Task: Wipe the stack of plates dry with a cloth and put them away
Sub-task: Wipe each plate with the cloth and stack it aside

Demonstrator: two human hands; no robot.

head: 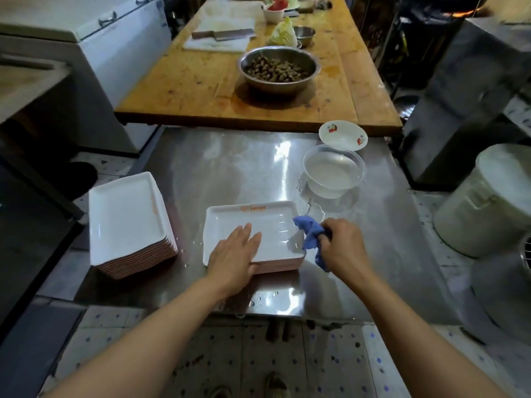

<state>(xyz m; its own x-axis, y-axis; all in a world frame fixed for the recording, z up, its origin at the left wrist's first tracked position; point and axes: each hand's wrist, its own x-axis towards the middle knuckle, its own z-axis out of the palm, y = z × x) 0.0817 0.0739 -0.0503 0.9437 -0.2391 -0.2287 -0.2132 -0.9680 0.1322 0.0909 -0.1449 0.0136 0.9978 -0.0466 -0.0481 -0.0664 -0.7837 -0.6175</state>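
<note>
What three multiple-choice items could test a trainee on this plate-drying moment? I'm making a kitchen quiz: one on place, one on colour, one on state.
1. Where is the taller plate stack?
A. Person's left
B. On the wooden table
C. In the clear tub

2. What colour is the cloth?
A. Yellow
B. Blue
C. Red

3. What is the left hand doing?
A. Lifting a bowl
B. Hanging idle
C. Resting flat on the top plate

Answers: 1 A, it sits at the steel counter's left edge. 2 B, blue fabric bunched in the right hand. 3 C, fingers straight on the plate.
</note>
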